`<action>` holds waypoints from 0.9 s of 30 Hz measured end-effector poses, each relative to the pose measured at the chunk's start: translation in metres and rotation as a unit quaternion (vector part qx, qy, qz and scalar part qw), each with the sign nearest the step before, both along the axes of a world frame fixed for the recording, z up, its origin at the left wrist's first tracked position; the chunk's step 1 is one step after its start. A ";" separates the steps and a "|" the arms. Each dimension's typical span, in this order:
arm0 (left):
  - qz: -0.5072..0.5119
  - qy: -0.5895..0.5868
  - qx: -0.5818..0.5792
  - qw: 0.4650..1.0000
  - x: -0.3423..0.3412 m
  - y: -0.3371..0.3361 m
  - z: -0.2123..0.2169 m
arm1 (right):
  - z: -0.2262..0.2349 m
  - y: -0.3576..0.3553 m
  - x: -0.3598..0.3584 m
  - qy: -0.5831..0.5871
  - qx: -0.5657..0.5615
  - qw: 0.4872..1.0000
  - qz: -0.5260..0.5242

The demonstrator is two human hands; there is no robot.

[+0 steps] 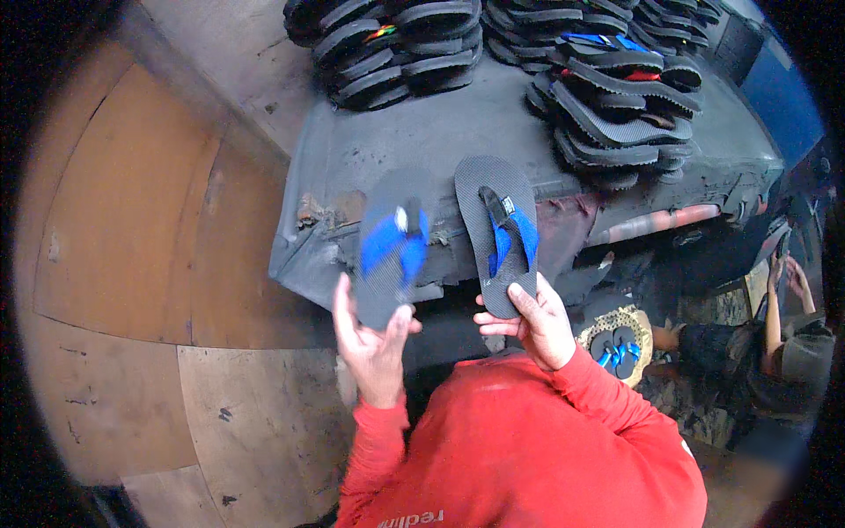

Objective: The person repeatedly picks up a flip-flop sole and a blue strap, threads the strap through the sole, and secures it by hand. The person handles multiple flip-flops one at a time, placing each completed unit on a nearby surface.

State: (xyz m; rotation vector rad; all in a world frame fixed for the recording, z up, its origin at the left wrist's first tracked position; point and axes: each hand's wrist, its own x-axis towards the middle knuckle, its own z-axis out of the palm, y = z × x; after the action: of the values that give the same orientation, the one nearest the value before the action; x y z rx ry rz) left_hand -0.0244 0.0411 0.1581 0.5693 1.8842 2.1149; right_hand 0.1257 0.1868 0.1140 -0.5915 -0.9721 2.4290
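Two black flip-flops with blue straps are held side by side before me, toes pointing away. My left hand (374, 352) is closed on the heel end of the left flip-flop (383, 251), which is smeared by motion. The heel of the right flip-flop (502, 238) is pinched in my right hand (543, 324), thumb on top and fingers beneath. Its ribbed footbed faces up, and a small label sits on the strap. Both flip-flops are at the near edge of a worn dark worktable (387, 132); whether they touch it I cannot tell.
Stacked black flip-flops (396, 57) stand at the table's back, and another stack (616, 114) rises at its right. Lower right, a pair with blue straps (623, 352) lies on a round, pale patterned surface. Another person (783, 361) is at the far right. Wooden boards (123, 220) lie left.
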 end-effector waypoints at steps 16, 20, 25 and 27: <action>-0.201 -0.140 0.104 0.964 0.038 0.012 -0.054 | -0.004 -0.001 0.007 0.039 0.008 0.999 0.020; -0.188 -0.110 0.056 0.974 0.030 0.014 -0.058 | -0.004 0.001 0.011 0.054 -0.002 0.997 0.049; 0.081 0.348 -0.172 0.918 0.031 0.012 -0.040 | -0.004 -0.002 0.010 0.076 -0.015 0.997 0.026; 0.095 0.435 -0.183 0.876 0.038 0.014 -0.026 | -0.005 -0.003 0.009 0.072 -0.022 0.997 0.029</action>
State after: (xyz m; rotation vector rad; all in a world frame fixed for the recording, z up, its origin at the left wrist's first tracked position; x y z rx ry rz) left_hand 0.0137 0.0555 0.1321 1.4621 2.8072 1.6140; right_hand 0.1344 0.1838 0.1093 -0.4010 -0.8890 2.5112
